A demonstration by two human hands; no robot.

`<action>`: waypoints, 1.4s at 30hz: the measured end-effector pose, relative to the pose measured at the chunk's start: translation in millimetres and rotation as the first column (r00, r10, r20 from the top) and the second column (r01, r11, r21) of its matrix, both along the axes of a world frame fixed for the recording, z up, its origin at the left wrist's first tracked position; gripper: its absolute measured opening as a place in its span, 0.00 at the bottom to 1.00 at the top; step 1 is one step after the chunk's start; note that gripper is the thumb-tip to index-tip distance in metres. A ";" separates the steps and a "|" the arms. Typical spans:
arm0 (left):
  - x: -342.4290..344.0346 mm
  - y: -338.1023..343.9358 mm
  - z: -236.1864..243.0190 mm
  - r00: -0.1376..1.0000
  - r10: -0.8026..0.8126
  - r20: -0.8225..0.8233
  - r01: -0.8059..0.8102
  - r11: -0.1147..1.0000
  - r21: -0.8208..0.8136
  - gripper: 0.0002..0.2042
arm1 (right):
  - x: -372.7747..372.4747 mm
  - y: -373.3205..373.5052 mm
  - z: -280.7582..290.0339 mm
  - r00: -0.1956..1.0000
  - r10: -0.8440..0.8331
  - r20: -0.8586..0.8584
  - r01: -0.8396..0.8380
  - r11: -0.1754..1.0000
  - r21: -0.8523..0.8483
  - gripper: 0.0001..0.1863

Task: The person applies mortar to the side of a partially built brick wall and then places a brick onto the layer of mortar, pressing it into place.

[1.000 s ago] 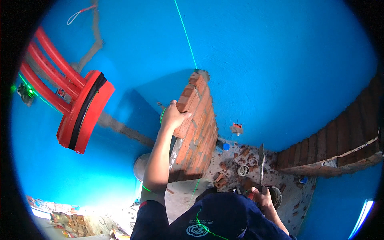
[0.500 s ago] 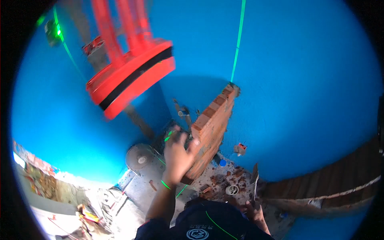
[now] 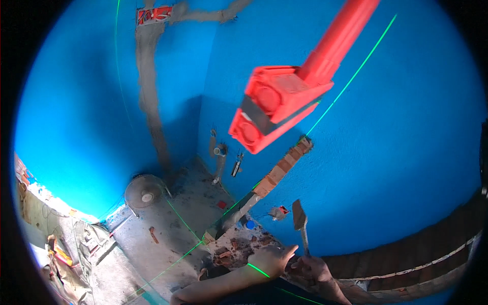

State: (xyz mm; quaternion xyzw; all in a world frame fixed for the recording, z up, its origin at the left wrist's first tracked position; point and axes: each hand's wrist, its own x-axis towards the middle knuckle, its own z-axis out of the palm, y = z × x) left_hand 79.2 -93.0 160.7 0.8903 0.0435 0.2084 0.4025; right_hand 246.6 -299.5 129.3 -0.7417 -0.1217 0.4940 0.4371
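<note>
My right hand (image 3: 316,269) is closed round the handle of a trowel (image 3: 300,215), its mortar-coloured blade pointing up. Just left of it is my left hand (image 3: 272,260), palm turned partly away and a finger stretched toward the trowel handle. Nothing shows in that hand, though some of its fingers are hidden. A green laser line crosses the left wrist. Beyond the hands, a narrow brick wall (image 3: 278,174) runs out from the blue wall, its top edge seen from above.
A red pole with a broad, black-banded end (image 3: 274,104) hangs close in view. A round fan (image 3: 144,193) stands by the left wall. Brick rubble (image 3: 226,254) and a blue round cap (image 3: 250,224) lie near the wall's foot. A pipe (image 3: 220,151) sticks out in the corner.
My left hand has come down from beside the brick wall to near my right hand. The trowel has shifted left, and the view has turned. The red pole's end now appears further right.
</note>
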 end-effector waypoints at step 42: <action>174.6 200.2 62.5 0.838 0.215 -0.502 0.002 0.918 0.396 0.33 | -126.1 102.9 7.7 0.676 -0.295 -0.675 0.541 0.821 0.182 0.22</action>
